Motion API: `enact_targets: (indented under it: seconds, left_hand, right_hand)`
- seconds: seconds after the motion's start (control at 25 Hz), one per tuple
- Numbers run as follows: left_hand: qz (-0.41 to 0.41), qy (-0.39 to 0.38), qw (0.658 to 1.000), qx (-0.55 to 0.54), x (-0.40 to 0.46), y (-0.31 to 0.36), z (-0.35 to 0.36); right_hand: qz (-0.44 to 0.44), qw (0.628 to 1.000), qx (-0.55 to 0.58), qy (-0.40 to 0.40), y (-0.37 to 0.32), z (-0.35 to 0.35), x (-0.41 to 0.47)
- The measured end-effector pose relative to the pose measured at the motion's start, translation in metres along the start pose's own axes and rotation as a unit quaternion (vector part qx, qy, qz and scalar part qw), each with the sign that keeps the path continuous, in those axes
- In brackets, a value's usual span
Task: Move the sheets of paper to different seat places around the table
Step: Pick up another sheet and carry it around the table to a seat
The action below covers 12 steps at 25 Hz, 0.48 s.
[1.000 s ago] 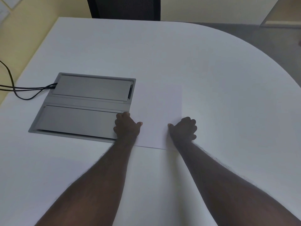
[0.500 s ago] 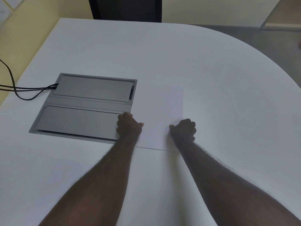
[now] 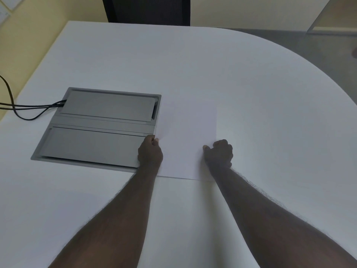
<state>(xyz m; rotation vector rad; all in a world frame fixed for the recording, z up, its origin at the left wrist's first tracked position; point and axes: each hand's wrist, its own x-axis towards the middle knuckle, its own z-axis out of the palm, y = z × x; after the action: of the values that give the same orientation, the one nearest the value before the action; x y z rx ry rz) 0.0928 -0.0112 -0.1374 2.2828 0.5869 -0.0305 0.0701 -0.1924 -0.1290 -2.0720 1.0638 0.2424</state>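
Head view: left hand (image 3: 150,153) curled at the left edge of the sheet of paper (image 3: 186,144), fingers tucked under, thumb tip on top of the paper's edge — looks like a pinch on that edge, though the underside can't be seen. Right hand (image 3: 219,154) curled the same way at the sheet's right edge, knuckles up, thumb pointing inward across the paper; can't tell for sure whether the fingers actually have the edge or just press on it. Both forearms bare, stretched forward from the bottom of the frame.

Sheet itself flat on the white table (image 3: 251,84), white on white so only the edges show up faintly. Near edge of the sheet running between the two wrists, left edge overlapping the right end of the grey cable hatch (image 3: 96,128) set into the tabletop.

Left of the sheet — that hatch, two lids shut, black cables (image 3: 29,108) coming out of its far left corner and trailing off the table's left side. Beyond the sheet, at the far edge of the table, back of a dark chair (image 3: 146,10). Right of the sheet, the table's rounded edge with grey floor (image 3: 318,55) past it.
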Motion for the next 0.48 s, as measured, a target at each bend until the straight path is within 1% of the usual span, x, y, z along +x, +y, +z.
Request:
enact_targets:
  seconds: [0.12,0.28,0.48]
  left_hand:
    - [0.004,0.010,0.999,-0.054,0.000,-0.004,-0.001]
    - [-0.008,-0.004,0.992,-0.125,0.000,-0.008,-0.006]
    - [-0.001,-0.001,0.990,-0.144,-0.006,-0.004,-0.015]
  right_hand:
    - [-0.010,0.999,0.041,0.025,0.002,-0.001,0.003]
    - [-0.032,0.997,0.070,0.028,0.005,-0.002,0.012]
    - [-0.064,0.995,0.074,0.022,0.003,-0.011,0.009]
